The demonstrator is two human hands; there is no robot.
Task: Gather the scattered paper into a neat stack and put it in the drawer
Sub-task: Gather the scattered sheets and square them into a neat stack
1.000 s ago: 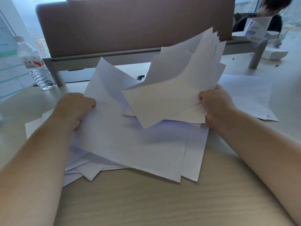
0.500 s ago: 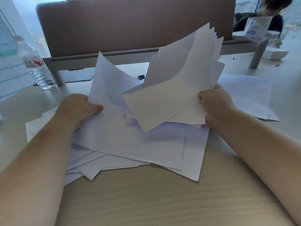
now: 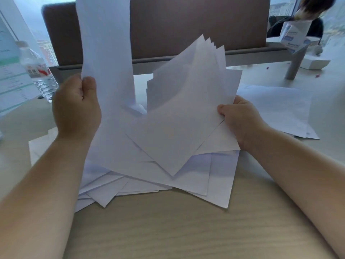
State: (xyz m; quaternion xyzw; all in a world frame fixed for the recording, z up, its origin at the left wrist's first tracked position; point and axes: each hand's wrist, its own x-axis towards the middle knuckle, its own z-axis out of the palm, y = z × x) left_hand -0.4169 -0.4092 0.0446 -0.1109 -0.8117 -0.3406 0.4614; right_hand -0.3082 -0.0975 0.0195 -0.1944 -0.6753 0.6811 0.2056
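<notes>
My left hand (image 3: 76, 105) pinches one white sheet (image 3: 106, 53) by its left edge and holds it upright above the desk. My right hand (image 3: 240, 120) grips a fanned bundle of several white sheets (image 3: 184, 113) at its right side, tilted up off the desk. Under both lies a loose pile of white paper (image 3: 186, 182), its sheets lying at different angles on the wooden desk (image 3: 177, 230). More sheets (image 3: 280, 107) lie flat at the right, beyond my right hand. No drawer is in view.
A plastic water bottle (image 3: 37, 71) stands at the far left next to a printed page (image 3: 13, 83). A brown divider panel (image 3: 196, 25) on a grey rail closes off the back of the desk. A person and a white box (image 3: 315, 63) are behind it at the right.
My left hand has lifted one sheet off the pile, from lying low to standing upright. My right hand keeps its hold on the fanned bundle, nearly in place.
</notes>
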